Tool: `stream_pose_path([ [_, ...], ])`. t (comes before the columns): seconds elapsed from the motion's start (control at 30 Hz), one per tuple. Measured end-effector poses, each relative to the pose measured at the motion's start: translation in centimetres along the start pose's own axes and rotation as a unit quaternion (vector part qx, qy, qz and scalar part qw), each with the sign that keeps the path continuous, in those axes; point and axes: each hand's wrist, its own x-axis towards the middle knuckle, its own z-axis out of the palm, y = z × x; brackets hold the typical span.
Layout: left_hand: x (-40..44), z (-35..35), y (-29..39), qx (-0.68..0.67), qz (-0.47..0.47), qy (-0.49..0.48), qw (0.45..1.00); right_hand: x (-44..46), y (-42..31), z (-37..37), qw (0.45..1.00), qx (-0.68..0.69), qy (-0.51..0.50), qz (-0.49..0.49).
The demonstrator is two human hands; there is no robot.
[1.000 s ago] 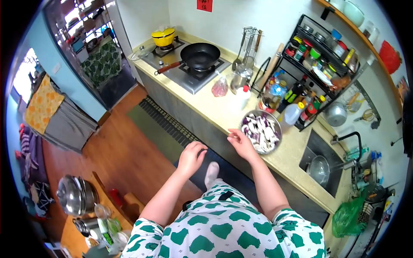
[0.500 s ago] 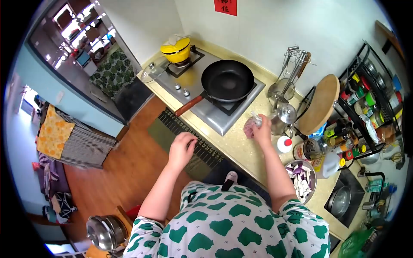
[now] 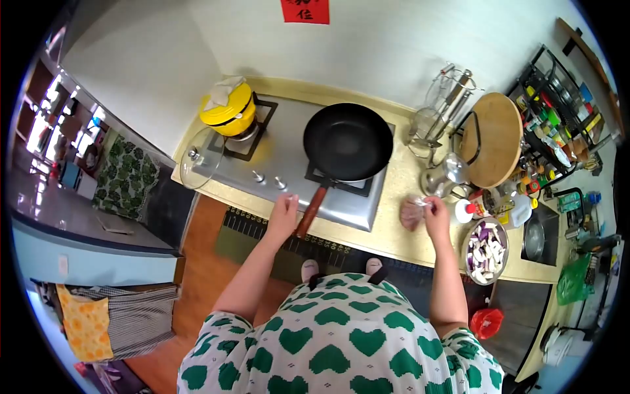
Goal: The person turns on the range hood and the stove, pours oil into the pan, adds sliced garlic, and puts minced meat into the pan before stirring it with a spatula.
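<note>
Pinching the clear bag [image 3: 411,214] by its gathered top, right hand [image 3: 436,215] is over the counter [image 3: 394,245] beside the stove [image 3: 359,213]. Likely light, soft, slippery — hold the top; left hand [image 3: 283,215] near pan handle [image 3: 312,211] — finger closure unclear.

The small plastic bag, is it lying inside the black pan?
No, the right grip holds the plastic bag outside the black pan, to the right of it.
</note>
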Motion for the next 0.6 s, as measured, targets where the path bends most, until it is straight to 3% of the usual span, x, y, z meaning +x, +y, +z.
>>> stream_pose_path([
  [0.07, 2.8, -2.7, -1.3, 0.199, 0.161, 0.042, 0.966, -0.4, -0.6, 0.7, 0.998, -0.016, -0.010, 0.064],
  [0.1, 4.0, -3.7, -1.9, 0.292, 0.239, 0.061, 0.924, -0.6, -0.4, 1.4, 0.998, -0.038, 0.001, 0.044],
  [0.17, 6.2, -4.5, -3.1, 0.367, 0.245, 0.026, 0.897, -1.2, 0.3, 2.6, 0.996, -0.083, 0.025, 0.006],
  [0.2, 7.2, -4.6, -3.5, 0.380, 0.252, 0.001, 0.890, -2.2, -1.0, 2.8, 0.977, -0.204, 0.036, -0.050],
  [0.3, 10.4, -4.0, -4.5, 0.451, 0.246, -0.059, 0.856, -4.4, -11.3, 6.2, 0.931, -0.358, 0.073, -0.027],
  [0.4, 11.4, -4.1, -5.3, 0.484, 0.244, -0.077, 0.837, -6.3, -14.9, 13.3, 0.987, -0.057, -0.142, 0.044],
  [0.43, 11.7, -4.2, -5.5, 0.487, 0.249, -0.076, 0.834, -6.5, -15.4, 16.1, 0.953, 0.117, -0.211, 0.185],
  [0.47, 12.1, -4.1, -5.7, 0.487, 0.250, -0.086, 0.833, -6.5, -16.2, 18.8, 0.866, 0.286, -0.267, 0.313],
  [0.5, 12.2, -4.1, -6.0, 0.487, 0.251, -0.096, 0.831, -6.5, -17.0, 20.7, 0.730, 0.439, -0.309, 0.422],
  [0.6, 12.7, -4.5, -6.4, 0.467, 0.287, -0.107, 0.829, -7.5, -20.5, 23.3, 0.763, 0.473, -0.174, 0.404],
])
